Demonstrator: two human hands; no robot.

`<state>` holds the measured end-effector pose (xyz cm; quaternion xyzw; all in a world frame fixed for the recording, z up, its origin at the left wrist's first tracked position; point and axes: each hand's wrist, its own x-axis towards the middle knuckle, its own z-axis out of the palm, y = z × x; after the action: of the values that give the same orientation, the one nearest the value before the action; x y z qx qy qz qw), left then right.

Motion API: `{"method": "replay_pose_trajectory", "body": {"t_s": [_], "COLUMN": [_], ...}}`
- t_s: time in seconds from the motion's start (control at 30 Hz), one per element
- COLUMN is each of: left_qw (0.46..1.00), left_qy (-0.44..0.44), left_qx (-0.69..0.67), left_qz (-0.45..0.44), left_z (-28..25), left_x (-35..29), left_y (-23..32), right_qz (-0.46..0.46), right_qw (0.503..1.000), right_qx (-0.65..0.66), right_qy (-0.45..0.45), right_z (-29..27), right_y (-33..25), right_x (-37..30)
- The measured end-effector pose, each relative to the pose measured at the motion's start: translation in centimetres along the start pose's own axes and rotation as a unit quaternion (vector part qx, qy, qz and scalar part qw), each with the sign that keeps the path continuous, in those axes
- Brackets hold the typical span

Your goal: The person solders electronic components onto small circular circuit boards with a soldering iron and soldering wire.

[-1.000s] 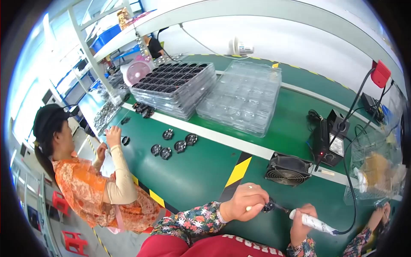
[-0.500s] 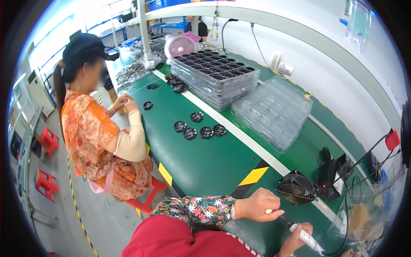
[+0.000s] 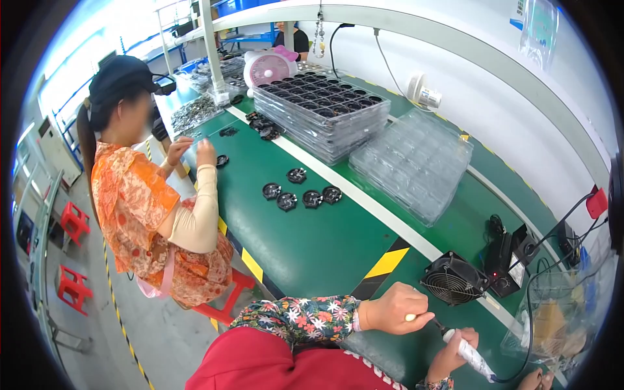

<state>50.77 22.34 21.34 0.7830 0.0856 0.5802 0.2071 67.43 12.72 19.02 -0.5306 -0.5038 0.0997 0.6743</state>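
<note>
My left hand point(image 3: 394, 311), below a floral sleeve, is closed in front of me near the table's front edge. A small pale-yellow bit point(image 3: 410, 317) shows between its thumb and fingers; I cannot make out what it is. My right hand point(image 3: 451, 356) grips a soldering iron point(image 3: 474, 360) by its white-wrapped handle. The iron's dark tip end slants up toward my left hand, and whether they touch is hidden. A black cable runs from the handle's lower end. Nearest to both hands is a black fan point(image 3: 451, 281) with a wire guard.
Several round black parts point(image 3: 312, 199) lie on the green table point(image 3: 279, 240). Behind stand a filled stack of clear trays point(image 3: 318, 130) and a second clear stack point(image 3: 416, 169). A black power unit point(image 3: 502, 268) and plastic bag point(image 3: 546, 325) are right. A co-worker point(image 3: 143, 201) sits left; another hand point(image 3: 535, 379) shows lower right.
The co-worker at the left has raised both hands and moved them apart. My two hands keep nearly the same pose, with the iron still held. The whole view has shifted slightly.
</note>
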Motion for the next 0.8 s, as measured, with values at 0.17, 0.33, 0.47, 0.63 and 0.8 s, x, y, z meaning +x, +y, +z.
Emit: {"method": "replay_pose_trajectory", "body": {"t_s": [0.17,0.33,0.47,0.63,0.8], "left_qw": [1.000,0.998,0.997,0.993,0.992], "left_qy": [-0.022,-0.065,-0.065,-0.069,-0.080], "left_qx": [-0.005,0.001,0.001,-0.013,-0.014], "left_qz": [-0.013,-0.022,-0.049,-0.091,-0.097], "left_z": [0.0,-0.4,-0.7,0.3,0.9], "left_x": [-0.2,0.5,0.4,0.5,0.1], "left_y": [0.5,-0.4,-1.1,-1.3,-1.0], "right_qz": [0.019,0.004,-0.013,0.015,0.021], "right_qw": [1.000,1.000,0.998,0.996,0.996], "right_qx": [-0.020,0.014,-0.029,-0.033,-0.023], "right_qy": [-0.014,-0.009,-0.061,-0.083,-0.083], "right_z": [-1.2,-0.8,0.0,-0.6,-1.1], "right_y": [-0.1,0.3,0.0,0.1,0.0], "right_x": [-0.5,-0.4,1.3,1.5,1.0]}}
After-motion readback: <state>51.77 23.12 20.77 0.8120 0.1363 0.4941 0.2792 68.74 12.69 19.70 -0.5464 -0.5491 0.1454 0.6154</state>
